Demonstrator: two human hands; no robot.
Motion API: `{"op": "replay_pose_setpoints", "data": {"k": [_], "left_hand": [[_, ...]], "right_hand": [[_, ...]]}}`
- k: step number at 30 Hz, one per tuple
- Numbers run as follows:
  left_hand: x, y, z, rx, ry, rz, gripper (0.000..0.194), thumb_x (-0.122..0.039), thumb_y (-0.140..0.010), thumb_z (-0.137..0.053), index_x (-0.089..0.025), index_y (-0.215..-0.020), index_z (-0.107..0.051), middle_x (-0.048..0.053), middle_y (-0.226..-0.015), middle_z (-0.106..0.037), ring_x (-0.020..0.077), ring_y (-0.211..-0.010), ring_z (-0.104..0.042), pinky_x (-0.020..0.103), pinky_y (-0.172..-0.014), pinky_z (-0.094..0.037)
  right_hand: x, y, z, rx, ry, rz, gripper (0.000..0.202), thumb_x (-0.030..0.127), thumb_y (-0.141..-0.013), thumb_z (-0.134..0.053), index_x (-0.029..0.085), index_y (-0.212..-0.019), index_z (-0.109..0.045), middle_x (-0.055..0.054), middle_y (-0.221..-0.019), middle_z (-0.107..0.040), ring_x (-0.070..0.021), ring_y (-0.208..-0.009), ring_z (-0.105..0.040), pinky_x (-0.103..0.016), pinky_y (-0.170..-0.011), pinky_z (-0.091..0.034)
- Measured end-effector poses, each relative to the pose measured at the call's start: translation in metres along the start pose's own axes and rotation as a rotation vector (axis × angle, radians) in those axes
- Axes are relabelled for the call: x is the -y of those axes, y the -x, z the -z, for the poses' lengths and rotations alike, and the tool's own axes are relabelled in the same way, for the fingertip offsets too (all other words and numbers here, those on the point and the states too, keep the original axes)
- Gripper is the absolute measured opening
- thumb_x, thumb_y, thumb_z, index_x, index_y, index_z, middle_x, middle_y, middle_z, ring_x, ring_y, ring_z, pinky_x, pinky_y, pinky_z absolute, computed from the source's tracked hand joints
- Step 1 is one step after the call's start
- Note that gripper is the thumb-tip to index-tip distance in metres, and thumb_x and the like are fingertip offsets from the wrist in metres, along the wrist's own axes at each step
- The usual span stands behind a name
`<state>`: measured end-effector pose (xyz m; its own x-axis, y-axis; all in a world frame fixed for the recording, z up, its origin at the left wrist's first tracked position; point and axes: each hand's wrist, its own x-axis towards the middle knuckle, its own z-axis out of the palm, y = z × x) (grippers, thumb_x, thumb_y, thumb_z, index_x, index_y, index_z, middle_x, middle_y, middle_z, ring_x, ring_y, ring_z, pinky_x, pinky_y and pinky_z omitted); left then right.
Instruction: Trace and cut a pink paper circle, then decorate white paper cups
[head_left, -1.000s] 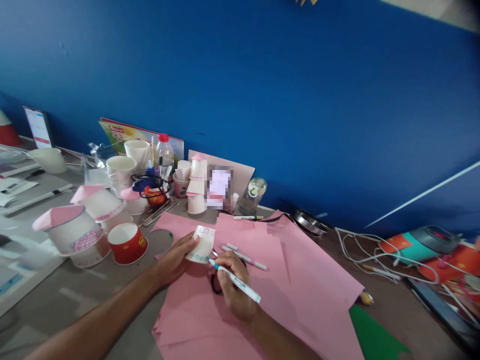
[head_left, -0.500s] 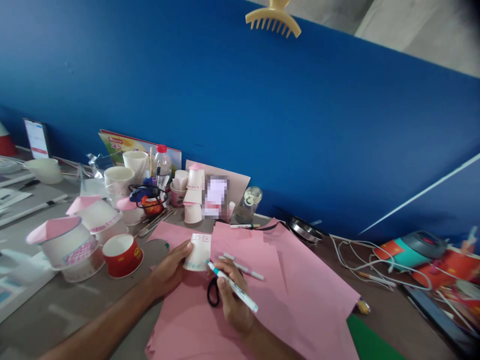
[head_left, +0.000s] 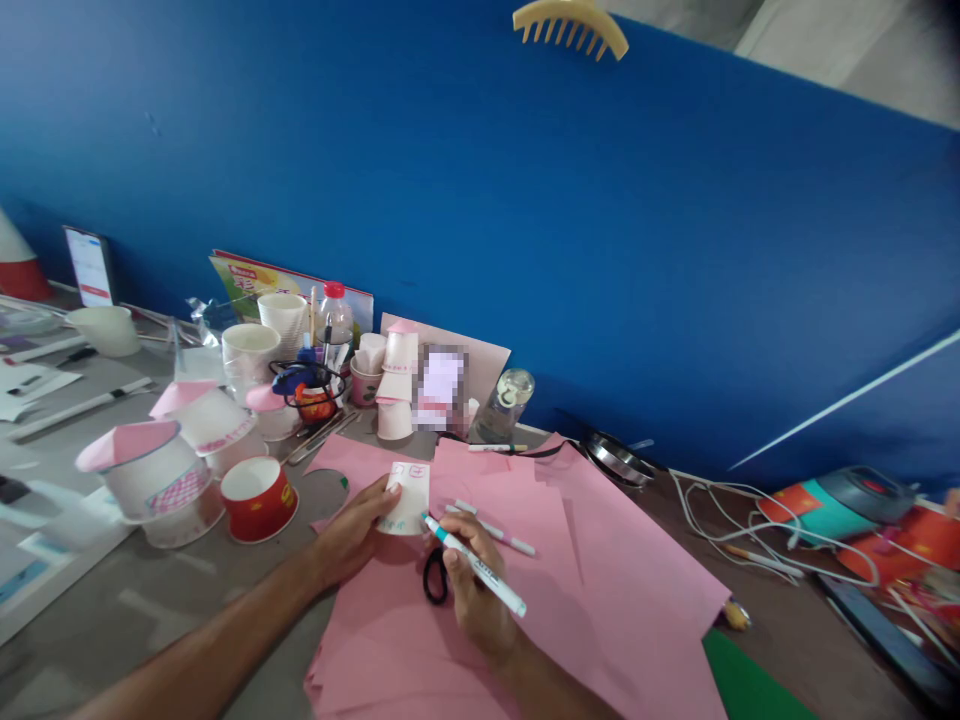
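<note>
My left hand point(head_left: 361, 530) is closed on a small white paper cup point(head_left: 411, 497), which has pink squares drawn near its top and teal marks along its lower edge. In my right hand point(head_left: 478, 590) is a white marker with a teal tip point(head_left: 480, 572), its tip at the cup's right edge. Pink paper sheets point(head_left: 540, 600) lie under both hands. A black scissor handle point(head_left: 435, 577) shows between the hands, its blades hidden. Another white marker point(head_left: 495, 530) rests on the paper behind my right hand.
Left of the paper stand a red cup point(head_left: 259, 500) and cup models with pink roofs point(head_left: 139, 445). Behind are a phone point(head_left: 441, 385), stacked cups point(head_left: 396, 405) and a glass jar point(head_left: 506, 405). Cables point(head_left: 697, 530) and a metal dish point(head_left: 616, 460) are on the right.
The view has shifted slightly, so most things appear a little further right. The cup is turned a little in my left hand, and the marker's tip stays close beside it.
</note>
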<state>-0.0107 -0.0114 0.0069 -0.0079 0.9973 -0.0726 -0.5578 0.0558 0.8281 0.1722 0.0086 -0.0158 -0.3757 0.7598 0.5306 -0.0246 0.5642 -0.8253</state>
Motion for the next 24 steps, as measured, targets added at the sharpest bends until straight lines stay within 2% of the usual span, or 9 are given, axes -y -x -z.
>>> {"op": "replay_pose_setpoints", "data": {"k": [5,11,14,19,24], "left_hand": [[0.001,-0.001,-0.002,-0.033,0.015,-0.006,0.021,-0.032,-0.077,-0.075,-0.016,-0.090,-0.071,0.006,-0.081,-0.070,0.0166,-0.068,-0.058,0.027,-0.064,-0.044],[0.007,-0.002,0.002,0.000,0.038,0.033,0.027,-0.035,-0.082,-0.070,-0.015,-0.100,-0.069,0.008,-0.086,-0.071,0.0205,-0.077,-0.064,0.029,-0.066,-0.046],[0.009,-0.003,0.005,0.003,0.033,0.037,0.029,-0.032,-0.083,-0.070,-0.016,-0.106,-0.067,0.008,-0.090,-0.071,0.0214,-0.080,-0.065,0.029,-0.067,-0.047],[0.011,-0.004,0.007,-0.006,0.028,0.014,0.034,-0.030,-0.084,-0.069,-0.018,-0.115,-0.065,0.007,-0.095,-0.072,0.0213,-0.084,-0.065,0.029,-0.073,-0.047],[0.011,-0.003,0.004,-0.067,0.011,-0.014,0.038,-0.032,-0.079,-0.073,-0.018,-0.114,-0.065,0.006,-0.093,-0.071,0.0191,-0.077,-0.064,0.028,-0.067,-0.046]], "right_hand": [[0.007,-0.005,0.003,-0.004,0.014,0.072,0.023,0.042,-0.096,-0.050,0.024,-0.101,-0.063,-0.006,-0.091,-0.065,-0.0215,-0.088,-0.064,-0.039,-0.088,-0.050],[0.013,-0.008,0.003,0.079,-0.058,0.126,0.012,0.028,-0.093,-0.052,0.025,-0.101,-0.061,-0.004,-0.090,-0.063,-0.0199,-0.085,-0.062,-0.037,-0.084,-0.050],[0.011,-0.007,0.002,0.056,-0.059,0.103,0.012,0.027,-0.092,-0.053,0.025,-0.102,-0.059,-0.004,-0.093,-0.063,-0.0206,-0.088,-0.062,-0.039,-0.089,-0.048],[0.011,-0.006,0.002,0.088,-0.082,0.093,0.011,0.025,-0.092,-0.051,0.023,-0.099,-0.059,-0.006,-0.092,-0.062,-0.0213,-0.088,-0.062,-0.037,-0.081,-0.051],[0.012,-0.007,0.001,0.067,-0.072,0.082,0.010,0.028,-0.092,-0.052,0.024,-0.098,-0.059,-0.005,-0.090,-0.062,-0.0202,-0.086,-0.062,-0.035,-0.079,-0.052]]}}
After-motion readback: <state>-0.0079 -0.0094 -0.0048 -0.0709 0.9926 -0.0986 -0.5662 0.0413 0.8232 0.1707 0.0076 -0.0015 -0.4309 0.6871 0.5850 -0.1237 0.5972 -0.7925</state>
